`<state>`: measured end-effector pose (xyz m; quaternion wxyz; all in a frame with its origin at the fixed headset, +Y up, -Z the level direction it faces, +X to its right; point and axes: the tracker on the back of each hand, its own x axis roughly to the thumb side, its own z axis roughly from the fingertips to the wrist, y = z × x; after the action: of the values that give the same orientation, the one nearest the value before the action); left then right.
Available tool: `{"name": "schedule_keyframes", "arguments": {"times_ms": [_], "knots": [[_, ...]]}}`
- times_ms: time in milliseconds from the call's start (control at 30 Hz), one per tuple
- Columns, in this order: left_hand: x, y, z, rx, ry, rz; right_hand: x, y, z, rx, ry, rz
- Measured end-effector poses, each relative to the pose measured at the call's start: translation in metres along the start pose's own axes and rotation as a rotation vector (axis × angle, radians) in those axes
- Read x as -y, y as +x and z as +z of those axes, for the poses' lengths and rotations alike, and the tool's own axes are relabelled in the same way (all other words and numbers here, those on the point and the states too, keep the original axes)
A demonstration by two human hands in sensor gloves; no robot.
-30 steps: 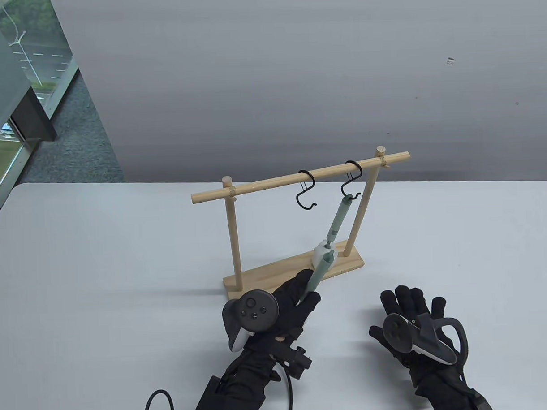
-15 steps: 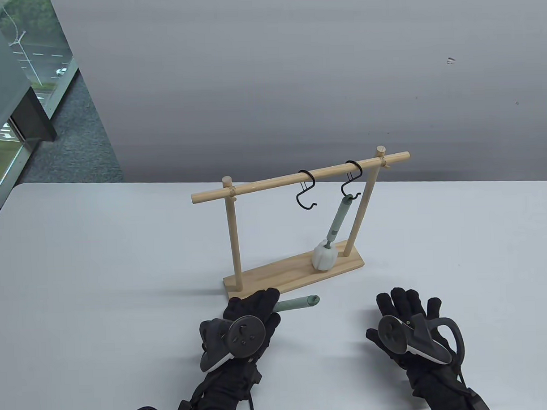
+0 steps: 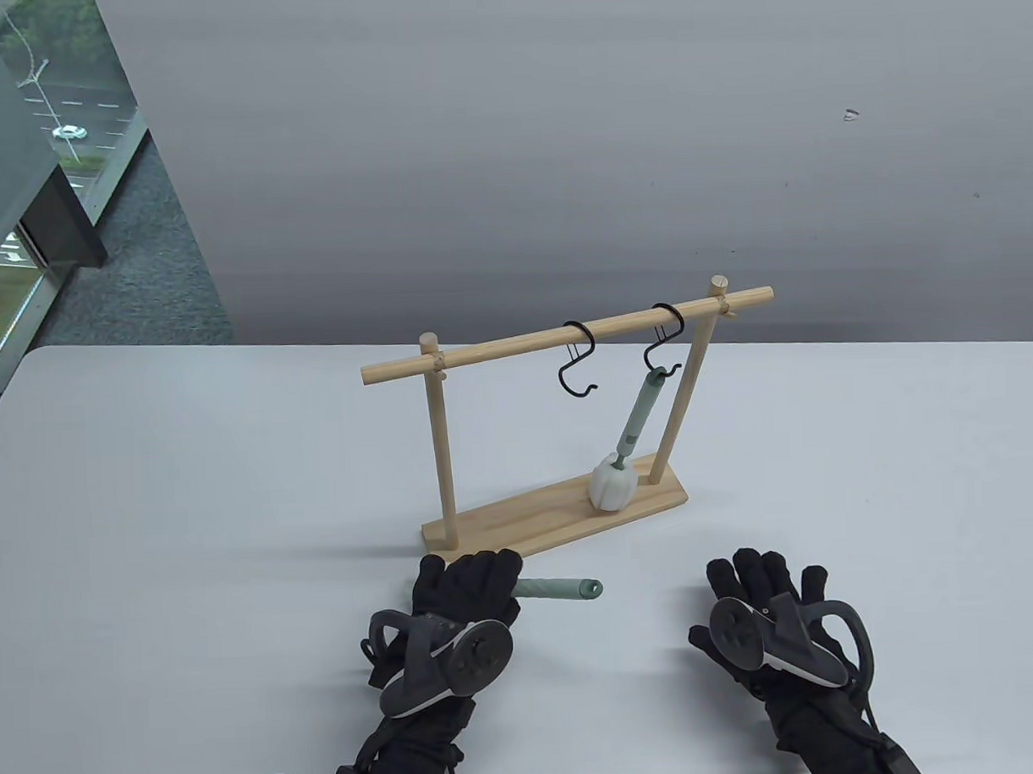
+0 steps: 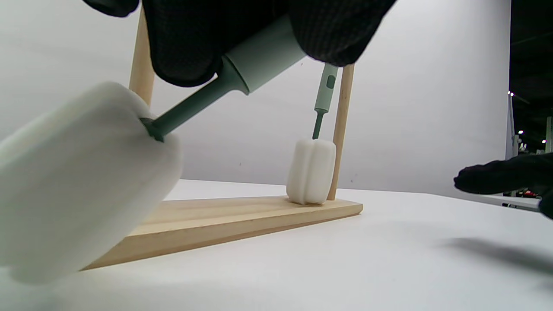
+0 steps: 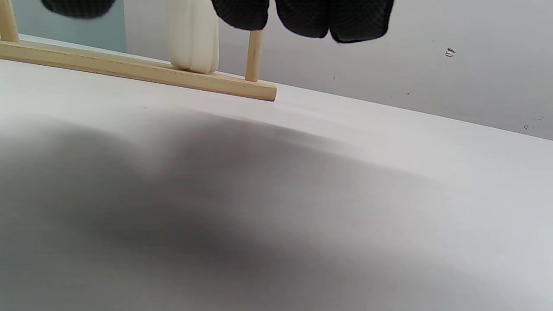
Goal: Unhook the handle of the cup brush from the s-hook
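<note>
the left hand, in a black sensor glove, grips a pale green plastic cup brush handle low over the white table. the handle pokes out to the right of its fingers, lying roughly level, its free end pointing toward the right hand. in the left wrist view the fingers wrap the handle, and a white sponge head sits on the dark stem below them, blurred and near the table.

the empty black metal s-hook hangs on the light wooden rack just beyond the left hand. beside it, a second black s-hook carries another green brush, whose white sponge rests on the rack's base.

the right hand lies spread and flat, palm down, holding nothing, well to the right of the left hand and just short of the rack.

judging by the bare hook, the unhooking itself looks done, and the step in hand is bringing the brush down. the next move likely calls for lowering it gently until sponge and handle both rest on the table, then loosening the fingers without rolling it.
</note>
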<state>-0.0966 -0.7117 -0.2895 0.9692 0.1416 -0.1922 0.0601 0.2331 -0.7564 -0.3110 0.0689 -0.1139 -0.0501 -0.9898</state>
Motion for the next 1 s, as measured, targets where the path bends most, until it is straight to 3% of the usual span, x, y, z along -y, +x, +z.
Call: {"name": "schedule_keyframes", "arguments": {"times_ms": [267,400,667,1000], "knots": [[0.018,-0.012,-0.001,-0.015,-0.17,-0.205,-0.001,0.0,0.0,0.001,0.013,-0.003],[0.024,-0.019,-0.001,-0.044,-0.239,-0.227,-0.001,0.001,0.0,0.011,0.024,-0.005],[0.041,-0.023,-0.001,-0.072,-0.455,-0.396,-0.001,0.002,0.0,0.016,0.038,-0.002],[0.049,-0.028,-0.001,-0.115,-0.571,-0.474,-0.002,0.004,0.0,0.034,0.071,-0.004]]}}
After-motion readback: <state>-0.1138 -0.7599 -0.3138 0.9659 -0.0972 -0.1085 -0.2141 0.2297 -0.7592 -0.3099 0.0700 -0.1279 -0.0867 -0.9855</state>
